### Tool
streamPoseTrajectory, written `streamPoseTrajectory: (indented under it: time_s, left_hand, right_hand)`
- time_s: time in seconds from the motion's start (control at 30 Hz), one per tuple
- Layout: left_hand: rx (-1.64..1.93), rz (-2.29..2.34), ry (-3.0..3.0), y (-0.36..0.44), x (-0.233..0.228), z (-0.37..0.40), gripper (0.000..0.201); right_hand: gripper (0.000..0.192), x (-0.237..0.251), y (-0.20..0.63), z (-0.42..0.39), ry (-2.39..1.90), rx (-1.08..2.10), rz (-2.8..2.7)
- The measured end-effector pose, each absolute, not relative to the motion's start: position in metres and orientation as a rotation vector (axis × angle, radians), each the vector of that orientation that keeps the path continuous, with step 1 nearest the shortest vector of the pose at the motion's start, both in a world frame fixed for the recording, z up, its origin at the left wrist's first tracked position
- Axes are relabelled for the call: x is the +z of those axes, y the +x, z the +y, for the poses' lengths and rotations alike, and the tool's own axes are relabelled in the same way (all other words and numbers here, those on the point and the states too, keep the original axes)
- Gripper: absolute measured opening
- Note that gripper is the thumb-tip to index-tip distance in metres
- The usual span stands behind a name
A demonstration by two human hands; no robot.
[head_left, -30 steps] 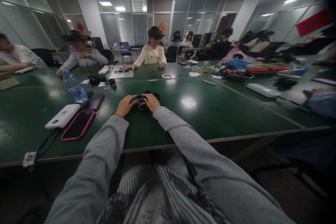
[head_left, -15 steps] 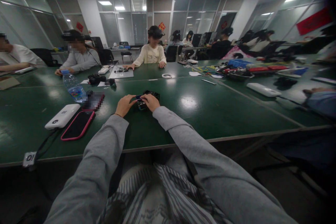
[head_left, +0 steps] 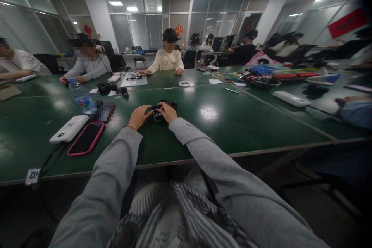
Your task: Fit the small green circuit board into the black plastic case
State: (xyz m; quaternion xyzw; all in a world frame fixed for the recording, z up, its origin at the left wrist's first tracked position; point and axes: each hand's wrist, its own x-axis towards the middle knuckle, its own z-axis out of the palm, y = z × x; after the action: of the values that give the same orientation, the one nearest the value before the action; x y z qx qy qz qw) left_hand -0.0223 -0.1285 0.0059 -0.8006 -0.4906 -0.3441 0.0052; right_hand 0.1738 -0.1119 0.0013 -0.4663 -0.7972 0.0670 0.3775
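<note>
Both hands meet over the table in front of me. My left hand (head_left: 139, 116) pinches the left end of a small dark-blue flat piece (head_left: 154, 107) between thumb and fingers. At its other end, my right hand (head_left: 168, 112) has its fingertips closed on the same piece. Just below and behind it, on the table, sits a black boxy device (head_left: 157, 116) with shiny parts, largely covered by my right hand. Whether the flat piece is joined to the device I cannot tell.
The green table (head_left: 232, 131) carries a white power bank (head_left: 69, 129), a pink-edged phone (head_left: 86, 139) and a water bottle (head_left: 81, 97) on my left. A tape roll (head_left: 184, 84) and a white pen (head_left: 231, 90) lie farther off. Several people sit around.
My fingers have shifted slightly around the flat piece, and more of its dark face shows. The black device stays in about the same place.
</note>
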Motion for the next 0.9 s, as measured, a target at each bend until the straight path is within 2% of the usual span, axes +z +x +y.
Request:
streamPoseTrajectory:
  time_s: [0.73,0.9]
  left_hand:
    - [-1.158,-1.704,-2.483,-0.0186,0.0018,-0.1266,0.039]
    - [-1.148,-1.700,-2.477,-0.0178,0.0024,-0.1274,0.039]
  right_hand:
    - [0.020,0.0034,0.1761,-0.1138,-1.265,0.178,-2.037]
    - [0.025,0.0039,0.1765,-0.1144,-1.338,0.140,-2.041]
